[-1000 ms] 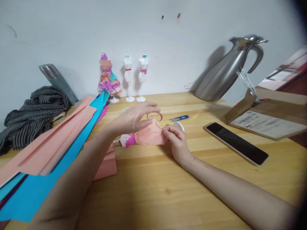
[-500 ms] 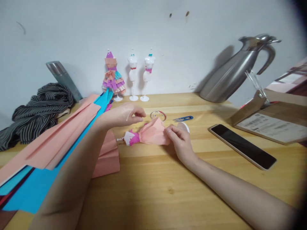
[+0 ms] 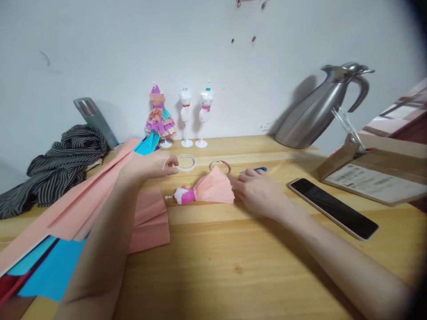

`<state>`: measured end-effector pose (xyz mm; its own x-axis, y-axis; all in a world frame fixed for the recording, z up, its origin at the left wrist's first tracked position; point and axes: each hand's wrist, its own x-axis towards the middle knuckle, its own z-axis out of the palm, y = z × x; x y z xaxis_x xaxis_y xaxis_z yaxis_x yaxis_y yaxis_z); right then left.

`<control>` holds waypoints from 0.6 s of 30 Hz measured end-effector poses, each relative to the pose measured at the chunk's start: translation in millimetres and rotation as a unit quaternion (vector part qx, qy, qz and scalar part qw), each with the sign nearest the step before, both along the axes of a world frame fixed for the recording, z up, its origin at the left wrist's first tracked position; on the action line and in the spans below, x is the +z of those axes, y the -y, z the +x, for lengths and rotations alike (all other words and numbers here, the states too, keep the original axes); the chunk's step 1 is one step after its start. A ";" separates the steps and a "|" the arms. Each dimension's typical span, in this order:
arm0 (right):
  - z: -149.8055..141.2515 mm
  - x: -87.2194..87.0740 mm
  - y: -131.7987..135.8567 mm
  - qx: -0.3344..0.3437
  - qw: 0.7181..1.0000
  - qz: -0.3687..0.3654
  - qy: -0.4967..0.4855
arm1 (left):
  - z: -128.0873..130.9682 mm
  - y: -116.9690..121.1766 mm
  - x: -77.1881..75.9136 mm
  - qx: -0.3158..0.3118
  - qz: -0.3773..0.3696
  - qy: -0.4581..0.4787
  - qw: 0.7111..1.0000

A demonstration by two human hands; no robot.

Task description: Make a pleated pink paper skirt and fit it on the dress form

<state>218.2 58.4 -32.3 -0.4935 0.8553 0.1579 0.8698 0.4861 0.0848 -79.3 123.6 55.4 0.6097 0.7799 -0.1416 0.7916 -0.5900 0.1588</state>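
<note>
My left hand [image 3: 155,164] hovers over the salmon paper on the left, its fingers curled together at the edge of a white tape roll [image 3: 191,168]. Whether it pinches anything is too small to tell. A small white mannequin [image 3: 179,195] lies on its side on the table, dressed in a magenta bodice [image 3: 188,195] and a salmon paper skirt [image 3: 215,186]. My right hand [image 3: 255,191], palm down with bent fingers, is at the skirt's hem and hides the stand's base. Blue-handled thread snips [image 3: 260,169] show partly behind it.
Salmon [image 3: 151,220] and blue [image 3: 55,269] paper sheets spread at left, beside striped cloth [image 3: 71,155]. A dressed mannequin [image 3: 160,118] and two bare ones [image 3: 186,111] stand behind. A red-edged ring [image 3: 228,167], phone [image 3: 333,209], steel jug [image 3: 307,106] and cardboard box [image 3: 396,169] are also there.
My left hand has moved left, away from the skirt, and the white tape roll now shows. My right hand has turned palm down over the stand's base. The skirt lies more spread out.
</note>
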 end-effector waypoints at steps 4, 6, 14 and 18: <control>-5.4 -4.5 -3.0 -0.010 0.997 -0.001 -0.080 | -6.6 7.2 14.2 0.046 0.001 0.039 0.998; -4.5 -5.8 -4.1 -0.024 0.992 0.015 -0.121 | -8.2 15.8 24.4 0.073 0.057 0.100 0.991; -35.5 -18.5 -21.5 -0.078 0.916 0.104 -0.380 | -6.4 47.0 50.7 0.274 0.279 0.411 0.823; -77.0 -22.7 -32.4 -0.004 0.792 0.041 -0.609 | -9.5 27.0 35.3 0.230 0.107 0.303 0.919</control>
